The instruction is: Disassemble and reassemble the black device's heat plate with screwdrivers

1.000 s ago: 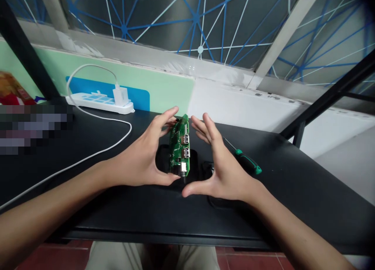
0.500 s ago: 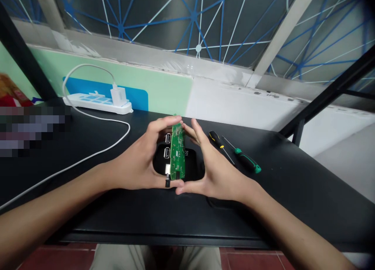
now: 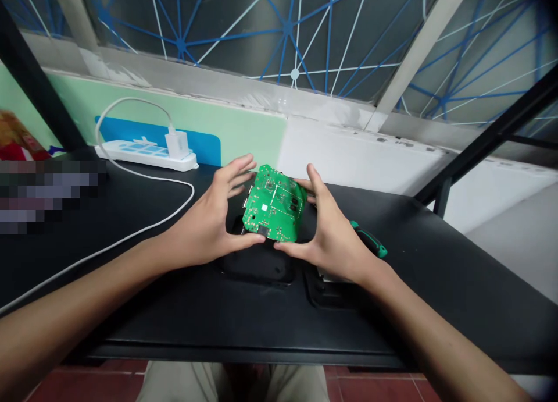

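A green circuit board [image 3: 276, 207] is held up between my two hands, its flat face tilted toward me. Metal ports line its left edge. My left hand [image 3: 218, 216] grips the near left side, thumb at the lower edge and fingers raised behind. On the other side my right hand [image 3: 320, 227] has its thumb by the lower right corner and fingers behind the right edge. Beneath the board lies a black plastic casing [image 3: 257, 268] on the desk. Another dark casing part [image 3: 320, 294] is partly hidden under my right wrist.
A green-and-black screwdriver [image 3: 370, 240] lies right of my right hand, partly covered. At the back left stands a white power strip [image 3: 143, 153] with a charger [image 3: 176, 143]; its white cable [image 3: 143, 230] runs across the black desk [image 3: 196, 326]. Black frame bars rise at both sides.
The board has turned from nearly edge-on to showing its broad face, and has risen off the black casing. My right hand has shifted right, now covering the yellow-and-black screwdriver.
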`<state>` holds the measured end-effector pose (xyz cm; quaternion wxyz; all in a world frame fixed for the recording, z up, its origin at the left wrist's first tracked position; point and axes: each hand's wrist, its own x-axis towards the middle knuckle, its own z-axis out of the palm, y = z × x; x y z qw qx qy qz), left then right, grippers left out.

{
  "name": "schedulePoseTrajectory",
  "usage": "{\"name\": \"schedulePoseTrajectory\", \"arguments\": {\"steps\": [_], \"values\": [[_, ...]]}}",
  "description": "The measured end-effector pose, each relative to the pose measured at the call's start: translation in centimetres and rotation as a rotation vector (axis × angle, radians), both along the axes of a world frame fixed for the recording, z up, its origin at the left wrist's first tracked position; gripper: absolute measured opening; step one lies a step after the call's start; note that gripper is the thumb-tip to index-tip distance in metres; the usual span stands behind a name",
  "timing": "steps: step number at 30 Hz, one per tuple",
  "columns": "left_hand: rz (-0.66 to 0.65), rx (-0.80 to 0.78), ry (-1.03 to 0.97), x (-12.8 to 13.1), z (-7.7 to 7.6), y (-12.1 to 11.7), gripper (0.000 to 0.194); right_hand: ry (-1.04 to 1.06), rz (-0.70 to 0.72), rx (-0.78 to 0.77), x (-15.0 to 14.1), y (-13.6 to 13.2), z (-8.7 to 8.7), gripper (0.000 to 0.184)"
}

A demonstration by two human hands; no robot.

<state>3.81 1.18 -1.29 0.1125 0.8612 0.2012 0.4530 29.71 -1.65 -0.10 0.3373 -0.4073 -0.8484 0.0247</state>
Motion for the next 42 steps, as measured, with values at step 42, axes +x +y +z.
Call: {"name": "schedulePoseTrajectory", "arguments": {"steps": [42], "values": [[0.082, 0.200, 0.130, -0.58, 0.25, 0.28, 0.112, -0.089, 0.087, 0.107, 0.67, -0.08, 0.80, 0.129]]}}
